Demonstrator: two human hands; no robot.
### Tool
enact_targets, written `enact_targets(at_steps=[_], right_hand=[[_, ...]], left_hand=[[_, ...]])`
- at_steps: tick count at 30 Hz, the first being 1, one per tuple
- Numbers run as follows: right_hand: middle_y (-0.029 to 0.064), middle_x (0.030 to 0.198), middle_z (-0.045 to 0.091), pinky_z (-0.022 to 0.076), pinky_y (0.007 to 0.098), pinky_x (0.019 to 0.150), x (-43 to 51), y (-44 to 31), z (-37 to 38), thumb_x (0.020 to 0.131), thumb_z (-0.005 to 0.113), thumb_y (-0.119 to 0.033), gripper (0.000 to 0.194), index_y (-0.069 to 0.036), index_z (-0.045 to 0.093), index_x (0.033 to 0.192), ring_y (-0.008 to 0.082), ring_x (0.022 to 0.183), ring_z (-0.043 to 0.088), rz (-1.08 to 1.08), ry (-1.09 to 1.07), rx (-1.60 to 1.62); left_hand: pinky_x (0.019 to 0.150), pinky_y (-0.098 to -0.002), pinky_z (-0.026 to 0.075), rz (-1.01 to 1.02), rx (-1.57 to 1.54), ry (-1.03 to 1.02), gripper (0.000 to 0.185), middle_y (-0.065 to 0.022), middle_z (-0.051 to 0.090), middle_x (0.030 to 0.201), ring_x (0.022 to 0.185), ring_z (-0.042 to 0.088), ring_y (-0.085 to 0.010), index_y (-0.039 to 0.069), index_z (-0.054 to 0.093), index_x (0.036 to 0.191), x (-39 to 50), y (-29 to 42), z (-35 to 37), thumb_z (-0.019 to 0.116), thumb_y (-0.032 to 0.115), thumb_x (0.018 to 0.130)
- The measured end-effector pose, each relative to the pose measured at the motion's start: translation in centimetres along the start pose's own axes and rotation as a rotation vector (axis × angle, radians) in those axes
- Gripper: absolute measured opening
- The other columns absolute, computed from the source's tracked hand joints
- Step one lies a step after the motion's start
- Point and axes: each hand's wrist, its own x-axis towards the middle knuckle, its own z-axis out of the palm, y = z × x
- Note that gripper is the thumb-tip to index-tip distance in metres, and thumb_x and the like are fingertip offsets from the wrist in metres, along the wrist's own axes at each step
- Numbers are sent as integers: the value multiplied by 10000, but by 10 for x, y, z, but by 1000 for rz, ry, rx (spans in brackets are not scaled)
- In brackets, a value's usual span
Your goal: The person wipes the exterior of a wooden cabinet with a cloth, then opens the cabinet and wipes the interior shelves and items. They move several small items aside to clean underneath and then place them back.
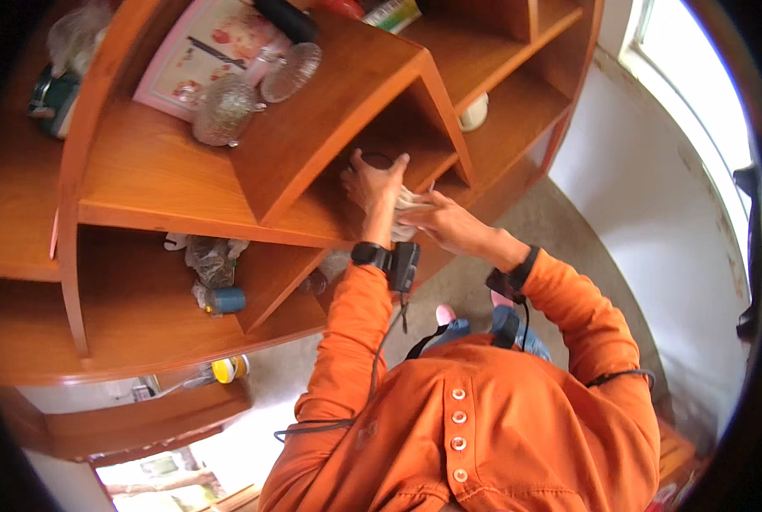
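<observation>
My left hand (374, 185) reaches into a compartment of a wooden display shelf (336, 141). Its thumb and fingers curve around a dark round object (377, 159), mostly hidden by the hand and the shadow, so its exact kind is unclear. Close by, at the compartment's front edge, my right hand (448, 221) holds a crumpled pale cloth (406, 214) against or just beside my left wrist. Part of the cloth hangs below the right fingers. Both wrists wear black straps with small devices.
Left of the compartment stand a glittery glass vessel (226, 109) and a pink-framed picture (195, 57). Below are a blue can (225, 300) and a plastic bag (211, 262). A white cup (474, 114) sits to the right. Slanted dividers and a white wall (643, 179) bound the area.
</observation>
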Motion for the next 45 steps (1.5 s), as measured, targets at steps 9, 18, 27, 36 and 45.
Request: enact_targets(at_steps=[9,18,27,36,45], right_hand=[[120,1207,721,517,311,912,-25,-33,-110,997,564,-30,369,-60,646,1355,154,1060,661,558,-159,464],[166,1392,632,426,330,1095,29,-139,-209,990,485,-12,384,72,606,1344,207,1249,608,-27,308,509],[96,1322,669,466,452,1040,173,-166,-104,923,584,-24,384,-52,650,1301,314,1249,585,-446,37,-259],[126,1246,680,505,477,980,159,-128,-156,911,604,-151,343,-41,622,1235,319,1203,625,-190,-22,-916],[185,1269,664,499,458,1020,137,-79,-209,967,543,-107,314,0,606,1255,372,1269,576,-89,194,-671]], left_hand=[[1053,-540,458,-151,70,-115,1132,-277,308,1539,1357,425,-452,63,394,1513,-11,18,-9,856,642,657],[1169,-572,325,22,-99,-244,1166,-333,177,1601,1458,266,-499,8,182,1591,19,18,21,836,505,763],[1189,-505,326,666,-151,-513,893,-236,321,1612,1491,307,-395,46,268,1583,-46,-14,-42,736,350,885],[831,-363,556,739,-262,-883,541,-158,670,1197,994,687,-237,-7,587,1342,-76,-12,-191,729,334,947],[918,-419,553,911,-211,456,327,-214,693,1142,1078,688,-301,-52,639,1193,12,86,-228,698,139,933]])
